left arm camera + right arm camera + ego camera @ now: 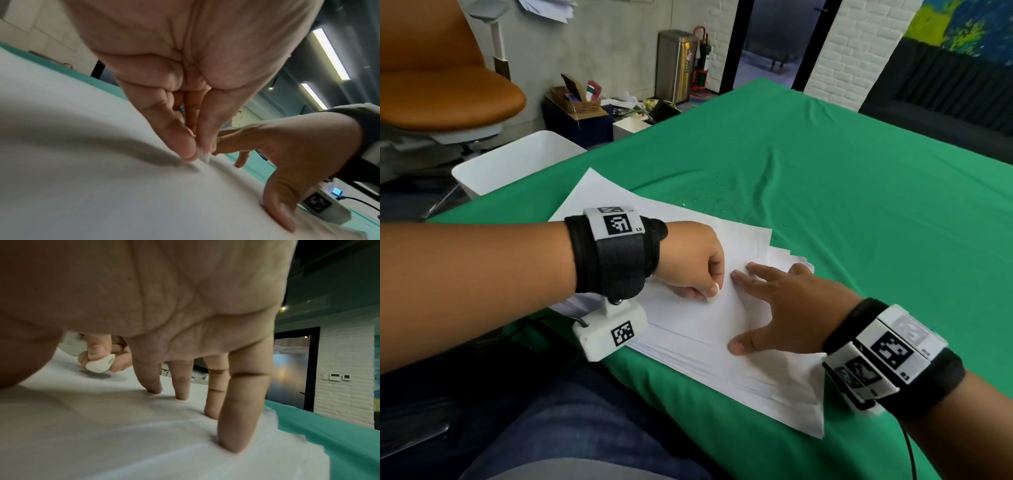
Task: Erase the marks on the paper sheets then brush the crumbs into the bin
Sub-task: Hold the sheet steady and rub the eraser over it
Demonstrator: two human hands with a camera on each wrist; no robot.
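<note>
Head view: a stack of white paper sheets (709,329) lies near the near-left corner of the table (842,192), which is covered in green cloth. The left hand (693,262) is curled, its fingertips pinching a small white eraser (713,294) whose tip touches the top sheet. The right wrist view shows the eraser (100,364) gripped between thumb and fingers, with a grey smudge (102,375) on the paper just under it. The right hand (787,305) lies spread beside it, its straight fingers (242,410) and thumb pressing flat on the top sheet and holding nothing. The two hands are just apart. Dark eraser crumbs (714,197) are scattered on the cloth just beyond the far edge of the stack. A white bin (517,161) stands off the table's left edge, near its far-left side.
</note>
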